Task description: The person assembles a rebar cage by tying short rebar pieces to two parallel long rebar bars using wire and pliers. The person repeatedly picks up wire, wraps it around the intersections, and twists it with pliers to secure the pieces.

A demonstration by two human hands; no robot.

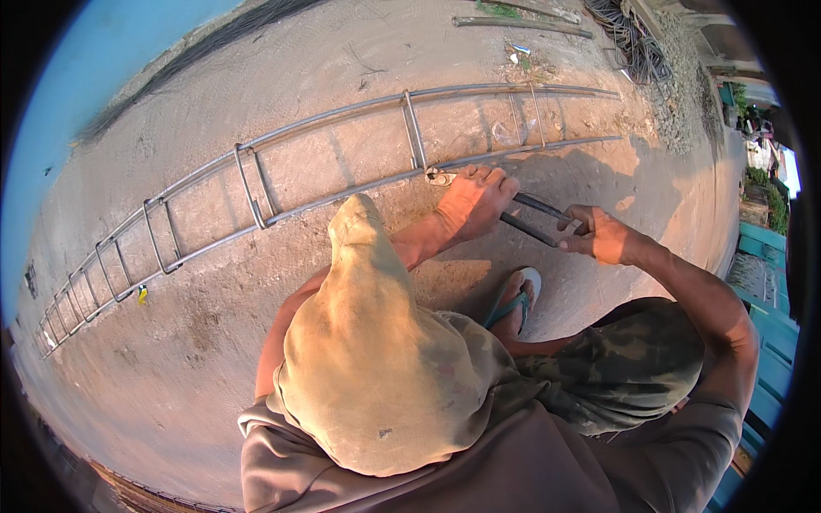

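Observation:
A long rebar cage (256, 184), made of parallel bars joined by rectangular stirrups, lies on the dirt ground. A pair of pincers (534, 218) has its jaws (440, 177) at the near bar, beside a stirrup. My left hand (475, 201) is closed over the pincers close to the jaws and rests against the bar. My right hand (599, 235) grips the ends of the dark handles, a little to the right and nearer to me. A tan cloth head covering (368, 359) hides most of my left forearm.
My foot in a sandal (517, 299) is planted just below the hands. A tangle of dark bars and wire (637, 38) and a long pipe (522, 24) lie at the far right. Teal sheeting (770, 256) borders the right side. A small yellow object (142, 293) lies by the cage.

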